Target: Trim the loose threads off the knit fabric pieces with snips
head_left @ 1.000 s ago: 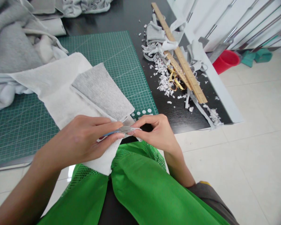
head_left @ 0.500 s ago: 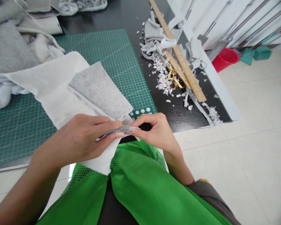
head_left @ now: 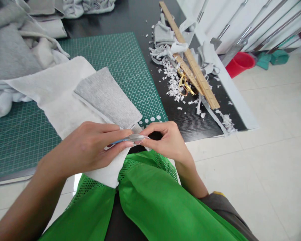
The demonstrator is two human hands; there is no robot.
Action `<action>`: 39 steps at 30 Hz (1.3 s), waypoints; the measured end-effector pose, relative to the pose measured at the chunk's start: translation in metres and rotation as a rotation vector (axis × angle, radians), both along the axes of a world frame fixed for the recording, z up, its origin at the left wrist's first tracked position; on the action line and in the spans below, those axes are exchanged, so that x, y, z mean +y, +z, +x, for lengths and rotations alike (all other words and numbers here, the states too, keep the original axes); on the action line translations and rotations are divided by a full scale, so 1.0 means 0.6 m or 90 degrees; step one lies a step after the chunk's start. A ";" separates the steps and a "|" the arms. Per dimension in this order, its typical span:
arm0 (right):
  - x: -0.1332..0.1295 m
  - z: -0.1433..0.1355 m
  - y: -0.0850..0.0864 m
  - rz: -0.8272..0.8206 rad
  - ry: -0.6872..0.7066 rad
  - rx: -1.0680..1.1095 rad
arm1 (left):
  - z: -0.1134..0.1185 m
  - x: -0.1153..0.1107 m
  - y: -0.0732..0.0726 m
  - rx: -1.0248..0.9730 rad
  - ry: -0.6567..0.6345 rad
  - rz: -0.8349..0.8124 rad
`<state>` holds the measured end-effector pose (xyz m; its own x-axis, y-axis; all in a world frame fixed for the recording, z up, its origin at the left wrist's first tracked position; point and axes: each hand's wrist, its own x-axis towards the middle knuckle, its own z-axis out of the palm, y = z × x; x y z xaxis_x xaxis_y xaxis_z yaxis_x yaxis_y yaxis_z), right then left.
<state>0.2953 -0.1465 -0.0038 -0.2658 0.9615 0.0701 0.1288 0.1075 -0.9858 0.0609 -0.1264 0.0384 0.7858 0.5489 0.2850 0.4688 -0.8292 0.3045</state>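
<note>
My left hand (head_left: pixel 97 145) is closed around what look like small thread snips (head_left: pixel 134 137), with a blue handle and metal blades pointing right. Opposite it, my right hand (head_left: pixel 163 138) pinches a bit of pale fabric at the blade tips; the exact contact is hidden by the fingers. A large off-white fabric piece (head_left: pixel 62 90) runs from the cutting mat under my left hand and hangs past the table edge. On top of it lies a folded grey fabric piece (head_left: pixel 109 97), its near corner just above my fingertips.
The green cutting mat (head_left: pixel 120 50) covers the table's left side, with a heap of grey fabric (head_left: pixel 12 50) on it. Rightward lie a wooden ruler (head_left: pixel 190 60), gold-handled scissors (head_left: pixel 187 86) and white scraps (head_left: pixel 174 78). A red bucket (head_left: pixel 240 63) stands on the floor.
Both hands, the snips and the fabric stay in nearly the same place. Only a very slight shift of the whole view shows.
</note>
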 end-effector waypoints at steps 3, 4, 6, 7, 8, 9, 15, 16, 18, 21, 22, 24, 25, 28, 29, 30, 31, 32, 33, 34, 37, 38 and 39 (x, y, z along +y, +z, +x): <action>0.000 0.000 -0.001 0.003 0.004 0.001 | 0.000 0.002 0.001 0.007 -0.007 -0.011; 0.000 0.001 0.000 0.006 0.004 0.001 | 0.000 0.002 0.001 0.003 -0.011 -0.012; 0.001 0.001 0.000 0.010 0.004 -0.002 | -0.002 0.001 0.000 -0.004 -0.011 -0.013; 0.001 0.002 0.001 0.011 0.003 -0.004 | -0.002 0.001 -0.001 -0.001 -0.007 -0.017; 0.001 0.001 0.001 0.011 0.002 -0.006 | -0.003 0.000 -0.002 0.001 -0.004 -0.016; 0.001 0.001 0.002 0.010 0.002 -0.006 | -0.003 0.000 -0.003 0.002 -0.002 -0.010; 0.001 -0.001 0.003 0.006 0.006 0.003 | -0.004 0.002 -0.010 -0.040 -0.013 0.027; 0.001 -0.001 0.003 0.006 0.009 -0.002 | -0.004 0.002 -0.011 -0.041 -0.008 0.014; 0.001 -0.001 0.002 0.009 0.011 -0.007 | -0.003 0.003 -0.011 -0.046 -0.001 -0.012; 0.001 -0.001 0.000 0.013 -0.001 -0.006 | -0.006 -0.001 -0.007 -0.054 0.005 -0.036; 0.001 -0.001 0.000 0.013 -0.005 -0.005 | -0.010 -0.004 -0.007 -0.058 0.012 -0.042; 0.001 -0.002 0.000 0.009 -0.008 -0.001 | -0.021 -0.015 -0.007 -0.074 0.052 -0.051; 0.000 -0.002 0.001 0.007 -0.009 0.002 | -0.027 -0.022 -0.008 -0.086 0.083 -0.059; -0.002 -0.004 0.002 0.010 -0.017 0.008 | -0.041 -0.048 -0.012 -0.135 0.167 -0.102; -0.002 -0.005 0.002 0.012 -0.021 0.008 | -0.040 -0.057 -0.013 -0.150 0.178 -0.128; -0.003 -0.005 0.001 0.012 -0.024 0.006 | -0.036 -0.065 -0.014 -0.162 0.186 -0.151; -0.004 -0.006 0.001 0.012 -0.025 0.002 | -0.028 -0.072 -0.014 -0.166 0.195 -0.171; -0.005 -0.006 0.001 0.013 -0.028 -0.002 | -0.018 -0.079 -0.015 -0.161 0.211 -0.181; -0.005 -0.006 0.000 0.017 -0.030 -0.005 | -0.005 -0.085 -0.015 -0.146 0.240 -0.178; -0.005 -0.006 -0.001 0.022 -0.033 -0.008 | 0.008 -0.090 -0.017 -0.126 0.266 -0.168; -0.006 -0.006 -0.003 0.042 -0.033 -0.013 | 0.037 -0.101 -0.023 -0.099 0.312 -0.128; -0.006 -0.006 -0.004 0.048 -0.031 -0.015 | 0.041 -0.102 -0.024 -0.100 0.312 -0.118; -0.006 -0.005 -0.004 0.055 -0.027 -0.017 | 0.042 -0.102 -0.026 -0.105 0.307 -0.115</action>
<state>0.2924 -0.1500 -0.0060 -0.2276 0.9626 0.1469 0.1611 0.1860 -0.9693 0.0862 -0.1879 0.0230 0.3856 0.8879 0.2511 0.7175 -0.4596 0.5235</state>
